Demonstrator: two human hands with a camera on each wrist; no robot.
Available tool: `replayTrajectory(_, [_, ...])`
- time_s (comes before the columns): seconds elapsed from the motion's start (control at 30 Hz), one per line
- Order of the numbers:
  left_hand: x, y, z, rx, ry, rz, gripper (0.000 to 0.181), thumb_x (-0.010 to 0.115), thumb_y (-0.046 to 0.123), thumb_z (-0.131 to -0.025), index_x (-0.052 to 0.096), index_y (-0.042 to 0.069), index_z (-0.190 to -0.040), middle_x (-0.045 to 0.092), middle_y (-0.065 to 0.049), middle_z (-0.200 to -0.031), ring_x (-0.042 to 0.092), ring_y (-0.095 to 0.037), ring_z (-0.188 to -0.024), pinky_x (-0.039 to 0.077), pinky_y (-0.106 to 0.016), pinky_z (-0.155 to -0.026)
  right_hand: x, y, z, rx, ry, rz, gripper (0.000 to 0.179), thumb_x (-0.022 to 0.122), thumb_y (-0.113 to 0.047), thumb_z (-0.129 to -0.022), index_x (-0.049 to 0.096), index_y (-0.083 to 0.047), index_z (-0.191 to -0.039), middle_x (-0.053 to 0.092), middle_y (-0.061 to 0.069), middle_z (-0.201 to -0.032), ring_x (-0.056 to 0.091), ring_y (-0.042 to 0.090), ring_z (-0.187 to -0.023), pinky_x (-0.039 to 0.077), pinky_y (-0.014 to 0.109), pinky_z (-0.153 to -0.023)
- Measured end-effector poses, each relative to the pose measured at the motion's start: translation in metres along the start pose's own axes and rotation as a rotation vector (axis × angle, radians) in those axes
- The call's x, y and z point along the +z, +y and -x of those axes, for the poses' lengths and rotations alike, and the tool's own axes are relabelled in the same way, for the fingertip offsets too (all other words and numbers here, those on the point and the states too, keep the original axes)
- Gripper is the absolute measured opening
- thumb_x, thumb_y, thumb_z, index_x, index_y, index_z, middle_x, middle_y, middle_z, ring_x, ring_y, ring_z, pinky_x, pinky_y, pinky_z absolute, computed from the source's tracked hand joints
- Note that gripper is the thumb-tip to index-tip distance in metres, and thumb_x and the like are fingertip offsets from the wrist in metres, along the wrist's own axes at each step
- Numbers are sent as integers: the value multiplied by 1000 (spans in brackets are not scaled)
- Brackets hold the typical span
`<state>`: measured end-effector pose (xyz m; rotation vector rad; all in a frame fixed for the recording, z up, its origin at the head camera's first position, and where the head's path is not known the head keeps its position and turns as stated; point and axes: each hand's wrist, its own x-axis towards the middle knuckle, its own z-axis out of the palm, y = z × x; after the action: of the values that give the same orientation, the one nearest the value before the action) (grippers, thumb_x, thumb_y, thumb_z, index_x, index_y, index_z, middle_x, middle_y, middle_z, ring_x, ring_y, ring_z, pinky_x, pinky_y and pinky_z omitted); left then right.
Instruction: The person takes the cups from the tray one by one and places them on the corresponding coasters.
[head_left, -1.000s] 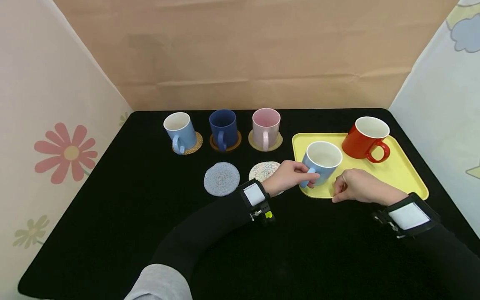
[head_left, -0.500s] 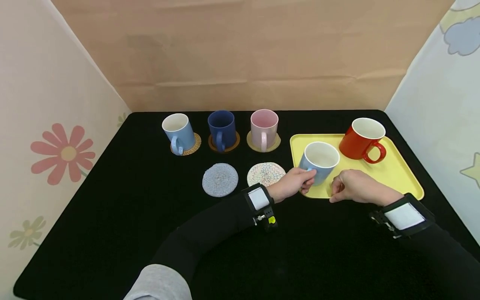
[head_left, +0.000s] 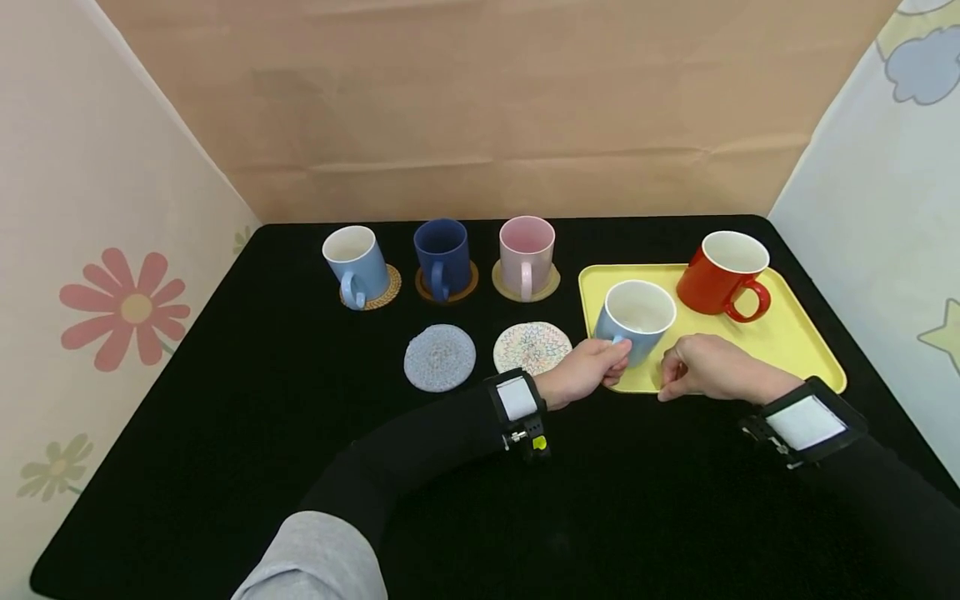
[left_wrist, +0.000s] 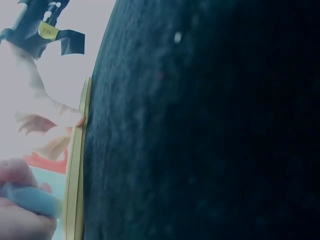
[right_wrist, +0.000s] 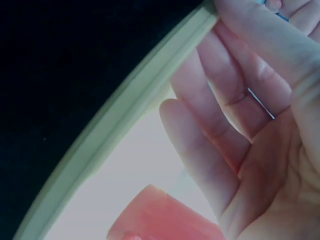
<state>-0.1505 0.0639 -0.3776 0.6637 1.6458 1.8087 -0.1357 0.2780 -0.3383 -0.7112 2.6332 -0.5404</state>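
Note:
My left hand [head_left: 581,373] grips the handle of a light blue mug [head_left: 643,345] with a white inside. That mug stands at the near left corner of a yellow tray [head_left: 795,354]. In the left wrist view, fingers [left_wrist: 22,222] wrap the blue handle [left_wrist: 34,199]. My right hand [head_left: 708,367] pinches the tray's near edge, just right of the mug. The right wrist view shows the thumb at the tray rim [right_wrist: 125,100] and the other fingers on the inner side. A red mug [head_left: 701,287] stands farther back on the tray, its handle toward the right.
Behind and left, a light blue mug [head_left: 367,271], a dark blue mug [head_left: 450,271] and a pink mug [head_left: 517,271] stand on round coasters. Nearer lie a grey-blue coaster [head_left: 439,358] and a white patterned coaster [head_left: 532,346], the latter beside my left hand.
My left fingers have curled round the mug's handle, where they were spread about it before. The right hand keeps its place at the tray edge. The view has shifted slightly.

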Motion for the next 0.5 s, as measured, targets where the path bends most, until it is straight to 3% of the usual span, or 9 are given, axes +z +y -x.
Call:
replayTrajectory(0.27, [3, 11, 11, 61, 18, 34, 44, 32, 19, -108, 34, 3, -67, 32, -3, -64, 35, -12, -59, 31, -19, -61, -1, 2, 1, -3, -4, -2, 19, 82, -20, -76, 67, -24, -66, 55, -15, -59, 46, 6, -58, 39, 25, -54])
replayTrajectory(0.5, [-11, 22, 28, 100, 28, 7, 43, 31, 19, -108, 35, 3, -69, 32, -4, -66, 37, -14, -61, 34, -20, -64, -2, 2, 0, -5, -16, 16, 18, 82, -23, -78, 67, -24, -68, 53, -15, -62, 46, 8, -60, 39, 24, -55])
